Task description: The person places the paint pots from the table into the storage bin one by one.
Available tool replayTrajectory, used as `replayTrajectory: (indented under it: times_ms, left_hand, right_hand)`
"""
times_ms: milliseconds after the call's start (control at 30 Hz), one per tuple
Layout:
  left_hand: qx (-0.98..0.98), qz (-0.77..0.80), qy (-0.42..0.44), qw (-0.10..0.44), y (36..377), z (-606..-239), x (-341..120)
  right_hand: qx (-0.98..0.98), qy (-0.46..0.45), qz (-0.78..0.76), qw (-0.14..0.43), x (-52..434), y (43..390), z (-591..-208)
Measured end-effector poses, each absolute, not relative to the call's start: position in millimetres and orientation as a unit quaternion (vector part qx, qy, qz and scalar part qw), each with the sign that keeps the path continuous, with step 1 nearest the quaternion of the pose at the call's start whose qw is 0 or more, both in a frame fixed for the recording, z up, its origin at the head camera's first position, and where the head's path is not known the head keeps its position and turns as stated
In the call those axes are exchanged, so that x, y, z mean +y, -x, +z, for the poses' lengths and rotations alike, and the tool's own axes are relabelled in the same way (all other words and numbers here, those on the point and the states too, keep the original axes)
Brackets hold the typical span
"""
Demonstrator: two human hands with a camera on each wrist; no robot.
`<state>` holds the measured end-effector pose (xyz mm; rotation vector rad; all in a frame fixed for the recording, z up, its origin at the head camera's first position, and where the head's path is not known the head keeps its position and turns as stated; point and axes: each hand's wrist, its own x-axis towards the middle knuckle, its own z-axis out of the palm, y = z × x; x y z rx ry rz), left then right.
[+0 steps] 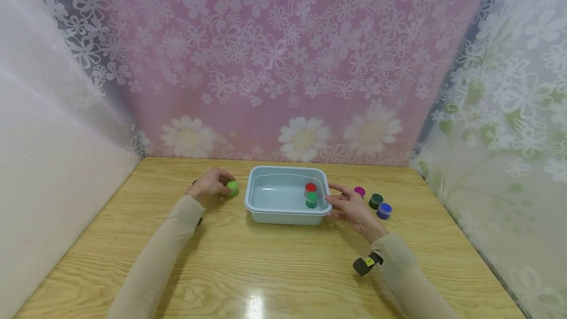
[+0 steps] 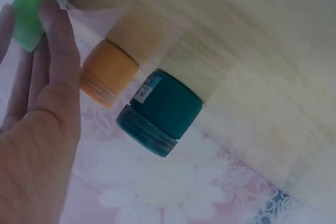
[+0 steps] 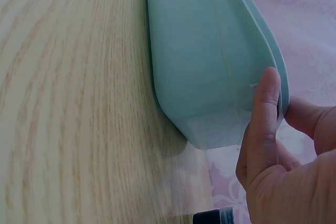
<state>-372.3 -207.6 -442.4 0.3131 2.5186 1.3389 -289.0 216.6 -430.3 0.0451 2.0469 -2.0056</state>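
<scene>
A wooden table (image 1: 274, 265) carries everything; its near edge is bare apart from a light reflection.

Right hand (image 1: 352, 209): it rests on the table at the right end of a pale blue tub (image 1: 283, 210), the thumb laid against the tub's outer wall and rim, the other fingers extended past the rim. The right wrist view confirms the thumb (image 3: 265, 124) touching the rim; nothing is clasped in it. A black wrist device (image 1: 366, 263) sits on the sleeve nearer the viewer.

The tub stands at the middle of the table. Inside, against its right wall, are a green pot (image 1: 312, 199) and, just behind it and touching, a red pot (image 1: 310, 188).

Right of the right hand, toward the right edge, stand a blue pot (image 1: 384, 210), a dark green pot (image 1: 376, 201) just beside it, and a purple pot (image 1: 360, 191).

Left hand (image 1: 212, 187): left of the tub, fingers curled round a light green pot (image 1: 232, 188), holding it at table level. In the left wrist view an orange pot (image 2: 107, 74) and a teal pot (image 2: 160, 109) stand together close to that hand.
</scene>
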Motion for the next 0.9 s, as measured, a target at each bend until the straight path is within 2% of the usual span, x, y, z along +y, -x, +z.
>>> replayTrajectory:
  times_ms: [433,900]
  left_hand:
    - [0.839,0.526,-0.118,0.069,365,-431,-203]
    - [0.793,0.597,-0.111,0.047,355,-411,-177]
  right_hand:
    - [0.711,-0.021,-0.689,0.136,217,289,-430]
    - [0.708,-0.022,-0.693,0.135,217,290,-431]
